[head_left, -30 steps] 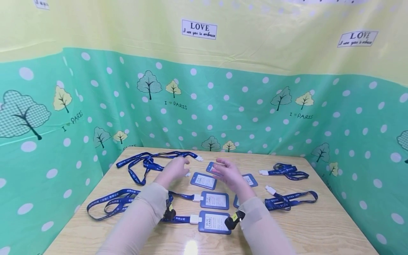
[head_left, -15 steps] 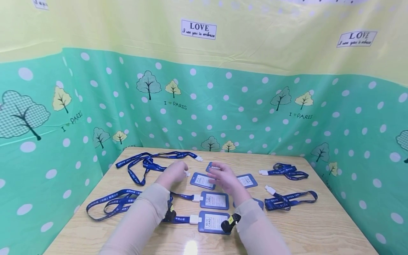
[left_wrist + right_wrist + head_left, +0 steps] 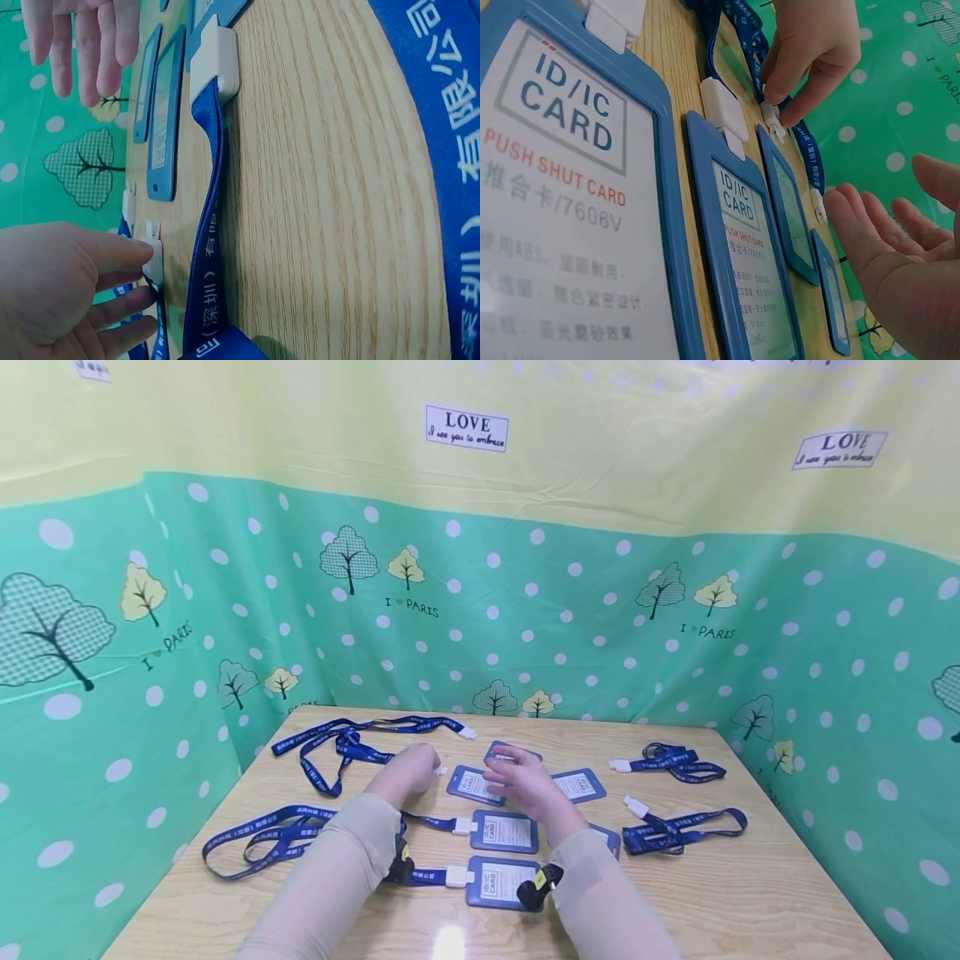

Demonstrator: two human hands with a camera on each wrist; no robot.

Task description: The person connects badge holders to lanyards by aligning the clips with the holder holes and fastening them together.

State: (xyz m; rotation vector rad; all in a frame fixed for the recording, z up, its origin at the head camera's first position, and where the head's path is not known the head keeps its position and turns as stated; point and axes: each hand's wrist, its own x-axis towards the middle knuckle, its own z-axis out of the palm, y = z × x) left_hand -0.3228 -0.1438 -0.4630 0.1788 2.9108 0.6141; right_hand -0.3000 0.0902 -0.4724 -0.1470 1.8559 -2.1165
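Note:
Thumb and finger of my left hand pinch the white clip of a blue lanyard. That clip lies just left of a blue card holder marked ID/IC CARD. My right hand hovers over the same holder's right side with fingers spread and nothing in them; the right wrist view shows its palm turned up and inward. Nearer me, two card holders, the middle one and the front one, have white clips at their left ends.
Behind the right hand is another card holder; two more, one of them here, lie to its right. Lanyards with loose white clips rest at right, such as this lanyard, and another lanyard at back left. A patterned curtain surrounds the wooden table.
My right hand has moved a little left and toward me, uncovering more of the right-hand card holders. The left hand has shifted slightly, its fingers drawing in at the clip.

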